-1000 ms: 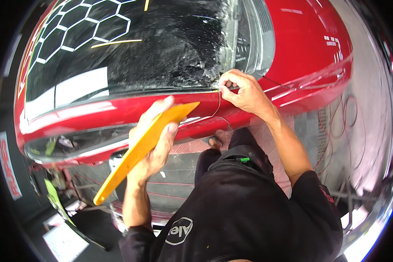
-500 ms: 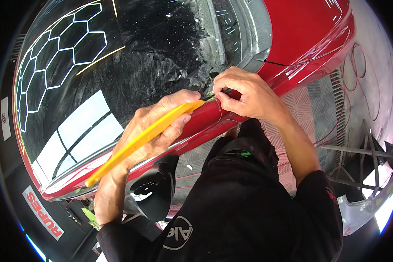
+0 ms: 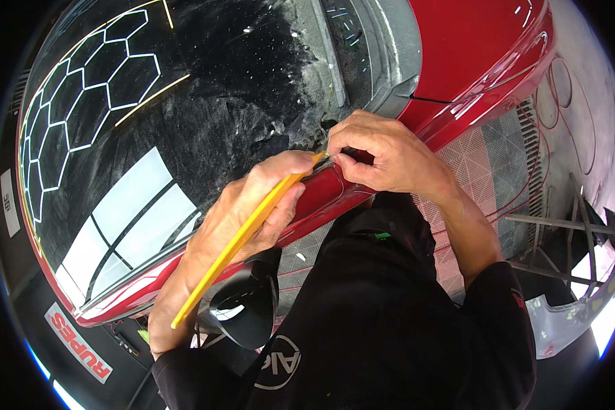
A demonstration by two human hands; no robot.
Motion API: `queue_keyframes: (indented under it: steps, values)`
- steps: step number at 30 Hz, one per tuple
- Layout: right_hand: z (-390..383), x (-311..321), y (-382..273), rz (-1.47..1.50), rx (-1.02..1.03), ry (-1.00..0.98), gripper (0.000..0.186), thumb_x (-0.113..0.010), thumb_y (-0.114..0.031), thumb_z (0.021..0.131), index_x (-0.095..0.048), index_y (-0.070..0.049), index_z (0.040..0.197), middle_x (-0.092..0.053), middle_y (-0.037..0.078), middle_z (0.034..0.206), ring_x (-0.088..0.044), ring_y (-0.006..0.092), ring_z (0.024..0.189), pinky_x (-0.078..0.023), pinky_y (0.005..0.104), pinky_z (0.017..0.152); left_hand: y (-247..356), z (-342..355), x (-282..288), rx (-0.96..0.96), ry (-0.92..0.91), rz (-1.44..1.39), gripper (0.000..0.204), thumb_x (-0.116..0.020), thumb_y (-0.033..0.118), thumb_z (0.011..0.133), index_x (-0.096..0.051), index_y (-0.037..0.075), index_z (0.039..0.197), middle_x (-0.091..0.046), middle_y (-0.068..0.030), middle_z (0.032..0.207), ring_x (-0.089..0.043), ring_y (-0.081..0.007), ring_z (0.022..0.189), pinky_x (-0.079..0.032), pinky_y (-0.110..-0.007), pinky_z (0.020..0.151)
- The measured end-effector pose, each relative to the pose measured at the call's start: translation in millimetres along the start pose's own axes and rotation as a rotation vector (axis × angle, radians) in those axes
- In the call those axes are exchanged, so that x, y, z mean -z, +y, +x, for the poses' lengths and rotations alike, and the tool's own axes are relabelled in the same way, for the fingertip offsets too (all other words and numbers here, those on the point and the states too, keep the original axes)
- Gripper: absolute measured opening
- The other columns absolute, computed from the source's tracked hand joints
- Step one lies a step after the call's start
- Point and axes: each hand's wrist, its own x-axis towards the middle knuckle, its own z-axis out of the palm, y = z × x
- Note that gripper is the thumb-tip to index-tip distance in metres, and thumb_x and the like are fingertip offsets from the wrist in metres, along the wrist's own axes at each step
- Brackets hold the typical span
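Note:
My left hand [image 3: 229, 222] is closed around a long, flat yellow pry tool [image 3: 234, 242]. Its narrow tip meets the lower edge of the dark, dusty car windshield [image 3: 219, 113], close to the corner beside the hood. Just right of that tip, my right hand [image 3: 386, 154] is pinched, thumb against forefinger, at the same edge. Whatever lies between those fingertips is too small or hidden to make out. Under both hands runs the red windshield pillar [image 3: 318, 195] of the car.
A black side mirror [image 3: 246, 311] juts out below my left forearm. The red hood and fender [image 3: 482, 48] lie at upper right. Beyond my right arm are a red hose [image 3: 557, 119], a metal stand [image 3: 570, 229] and a grey bumper-like panel [image 3: 560, 324]. Patterned floor tiles [image 3: 451, 195] show below.
The yellow pry tool now slants more steeply, its free end having swung down and right. Its tip and my right fingertips are closer together. My right hand has shifted slightly left.

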Motion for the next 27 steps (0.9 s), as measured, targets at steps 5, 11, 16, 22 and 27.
queue_keyframes:
  steps: [5, 11, 16, 22, 27]
  values:
    - [0, 1, 0, -0.002, -0.010, -0.004, 0.018, -0.076, 0.002, 0.085, -0.070, -0.002, 0.102, -0.075, 0.009, 0.104, -0.072, 0.0277, 0.096, -0.059, 0.0384, 0.085, 11, -3, 2, 0.089, -0.022, 0.008, 0.038, -0.062, 0.002, 0.107, -0.047, 0.009, 0.141, -0.073, -0.0206, 0.122, -0.075, -0.0179, 0.093, -0.061, -0.030, 0.076]
    - [2, 0, -6, 0.025, -0.023, 0.013, 0.012, -0.073, 0.000, 0.086, -0.067, -0.001, 0.096, -0.071, 0.010, 0.095, -0.069, 0.0290, 0.093, -0.057, 0.0405, 0.084, 3, -7, -9, 0.146, 0.411, -0.138, 0.042, -0.061, 0.000, 0.106, -0.042, 0.005, 0.144, -0.070, -0.0196, 0.123, -0.078, -0.0249, 0.094, -0.059, -0.033, 0.078]
    - [5, -3, -21, 0.042, -0.153, 0.007, 0.015, -0.075, -0.001, 0.089, -0.070, 0.000, 0.103, -0.071, 0.010, 0.105, -0.069, 0.0287, 0.098, -0.058, 0.0396, 0.087, 44, -44, -1, 0.234, 0.559, -0.217, 0.043, -0.057, 0.006, 0.109, -0.033, 0.006, 0.144, -0.072, -0.0263, 0.125, -0.076, -0.0240, 0.105, -0.054, -0.030, 0.088]
    - [-11, -12, -34, -0.253, 0.047, 0.061, 0.017, -0.076, -0.009, 0.095, -0.076, 0.003, 0.107, -0.075, 0.014, 0.115, -0.070, 0.0331, 0.102, -0.055, 0.0420, 0.095, 69, -103, -12, 0.259, 0.683, -0.179, 0.046, -0.062, 0.014, 0.108, -0.031, 0.008, 0.141, -0.072, -0.0287, 0.125, -0.076, -0.0308, 0.110, -0.053, -0.036, 0.100]
    - [17, -6, -37, -0.229, -0.145, -0.100, 0.016, -0.078, -0.011, 0.094, -0.075, 0.003, 0.101, -0.075, 0.016, 0.100, -0.070, 0.0313, 0.093, -0.055, 0.0424, 0.085, 79, -140, -37, 0.270, 0.803, -0.299, 0.046, -0.062, 0.015, 0.108, -0.029, 0.010, 0.141, -0.073, -0.0296, 0.122, -0.076, -0.0304, 0.110, -0.053, -0.035, 0.101]
